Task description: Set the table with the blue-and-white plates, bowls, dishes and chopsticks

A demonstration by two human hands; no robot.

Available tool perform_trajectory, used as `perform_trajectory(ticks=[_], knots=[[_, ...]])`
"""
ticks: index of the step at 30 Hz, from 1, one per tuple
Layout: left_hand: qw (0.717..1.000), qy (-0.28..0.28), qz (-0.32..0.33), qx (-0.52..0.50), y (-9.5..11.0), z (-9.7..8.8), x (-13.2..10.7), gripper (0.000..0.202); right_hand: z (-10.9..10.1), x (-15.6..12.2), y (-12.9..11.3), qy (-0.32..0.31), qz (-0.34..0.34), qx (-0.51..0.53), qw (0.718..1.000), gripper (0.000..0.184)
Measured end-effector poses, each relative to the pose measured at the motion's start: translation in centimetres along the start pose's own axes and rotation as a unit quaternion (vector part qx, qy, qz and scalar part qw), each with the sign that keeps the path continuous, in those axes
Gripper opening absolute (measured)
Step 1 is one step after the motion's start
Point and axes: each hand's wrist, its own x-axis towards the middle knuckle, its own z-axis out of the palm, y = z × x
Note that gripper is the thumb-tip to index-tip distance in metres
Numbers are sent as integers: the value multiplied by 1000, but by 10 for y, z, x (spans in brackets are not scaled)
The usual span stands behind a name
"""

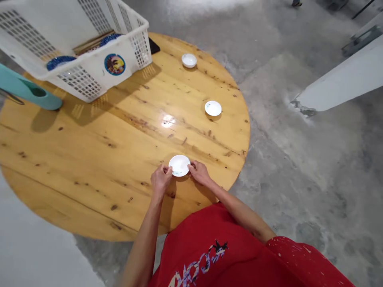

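White bowl point(179, 164) right in the thick of it, between two hands over the near side of the table, and whether its base touches the wood I cannot tell! Grey concrete floor point(299, 179) stretches wide around, a white pillar point(341, 81) standing on it off to the right. Now the round wooden table point(89, 159), knots and dark streaks all over, a bright glare near its middle. Pressed up against its near edge, a red shirt point(215, 239) with lettering across the front. Up at the far left sits a white plastic basket point(131, 60), slotted sides, round sticker point(115, 64) on its face, blue-patterned dishes point(60, 62) partly hidden inside. Just beside it, a teal object point(38, 95), rounded at one end, cut off by the frame. Down to the hands: left hand point(160, 179) pinching the bowl's left rim, right hand point(199, 172) pinching the right! Well apart from them, a second bowl point(213, 108) rests toward the right edge, and a third bowl point(189, 60) beyond it, both white, both upright.
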Motion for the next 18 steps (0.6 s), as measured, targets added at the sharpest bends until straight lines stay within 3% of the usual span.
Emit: perform_trajectory(ticks=[5, 12, 18], knots=[[1000, -13, -14, 25, 7, 4, 0, 25, -2, 8, -5, -11, 8, -91, 996, 25], [998, -31, -6, 48, 12, 11, -4, 28, -6, 7, -5, -32, 10, -134, 990, 25], [998, -44, -38, -36, 3, 26, -46, 29, -17, -20, 14, -73, -7, -119, 990, 21]])
